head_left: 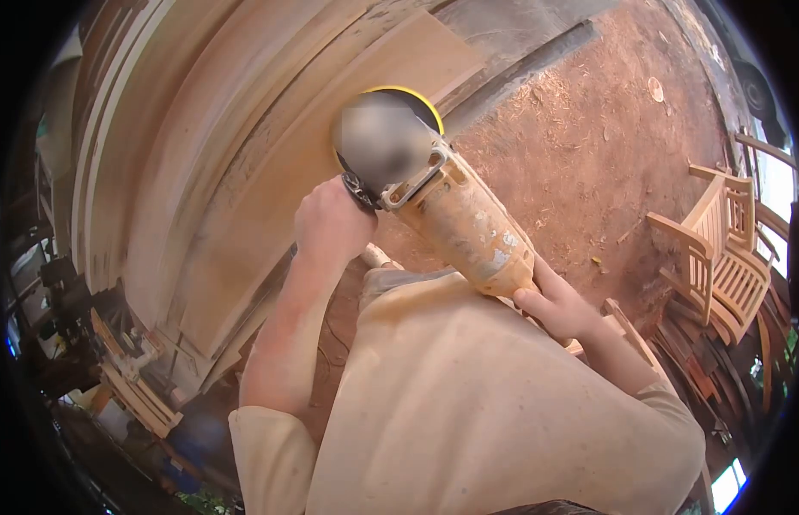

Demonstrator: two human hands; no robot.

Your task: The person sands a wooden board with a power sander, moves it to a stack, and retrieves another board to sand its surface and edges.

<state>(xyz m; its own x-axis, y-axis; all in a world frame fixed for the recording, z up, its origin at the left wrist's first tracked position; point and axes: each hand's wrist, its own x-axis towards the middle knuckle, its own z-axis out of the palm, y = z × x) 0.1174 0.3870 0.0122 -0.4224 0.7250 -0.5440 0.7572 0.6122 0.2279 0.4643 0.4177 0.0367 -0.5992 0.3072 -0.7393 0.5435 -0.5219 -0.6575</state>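
Observation:
A worn angle grinder [468, 225] with chipped, dusty casing lies diagonally in front of my body. Its round disc [429, 107] has a yellow edge and points away from me, over a wooden board [417, 56]. The grinder's head is blurred. My left hand [335, 219] is closed at the black part beside the head, its fingers mostly turned from view. At the rear end of the casing, my right hand [558, 302] is wrapped round the tool, thumb on top.
Large wooden boards [185, 137] are stacked at the left. A slatted wooden chair [717, 245] stands at the right on the reddish dirt floor [580, 146], which is scattered with shavings. Wooden pieces [138, 390] lie at the lower left.

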